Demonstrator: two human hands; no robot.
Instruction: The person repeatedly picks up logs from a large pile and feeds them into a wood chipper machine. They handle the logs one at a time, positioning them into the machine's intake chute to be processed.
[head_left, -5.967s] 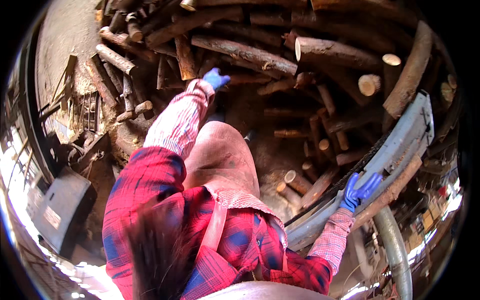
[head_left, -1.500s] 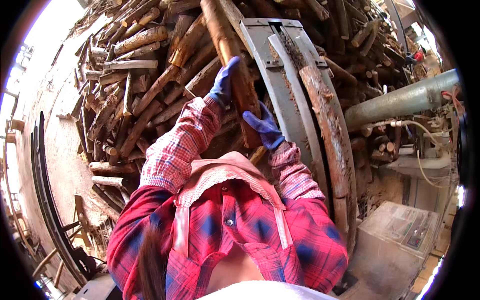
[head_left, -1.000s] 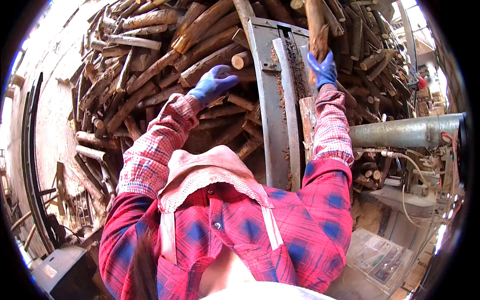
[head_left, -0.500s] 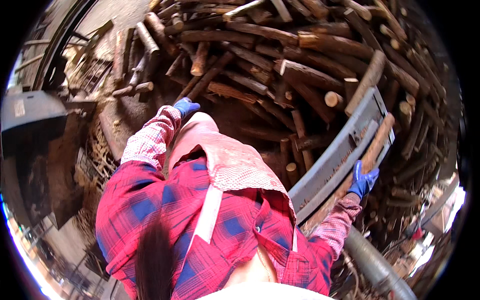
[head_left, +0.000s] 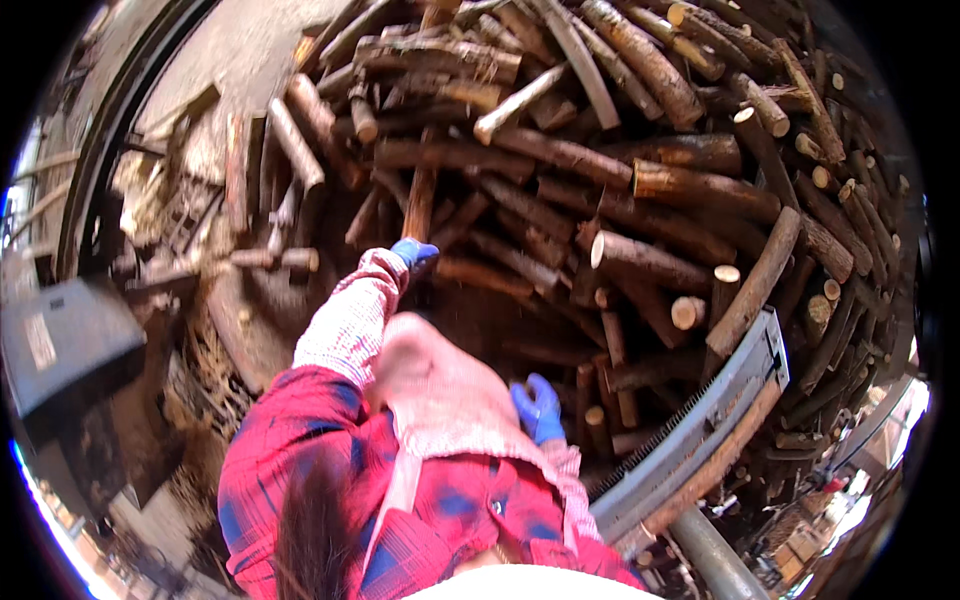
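My left hand [head_left: 416,254], in a blue glove, is closed around the near end of a reddish-brown log [head_left: 421,198] that points away from me into the pile. My right hand [head_left: 538,408], also blue-gloved, is held in front of my apron with its fingers apart and nothing in it. To its right runs a grey metal trough [head_left: 690,425] with a toothed chain along its inner edge. A long peeled log [head_left: 722,450] lies along the trough's outer side.
A large heap of cut logs [head_left: 690,190] spreads ahead and to the right. At left stands a dark metal box [head_left: 75,345], with a thick log [head_left: 245,325] beside it. A grey pipe [head_left: 715,550] slants below the trough.
My right hand has left the log beside the trough and come inward, opening. The left hand has shifted right and now grips a log end. My view has turned slightly.
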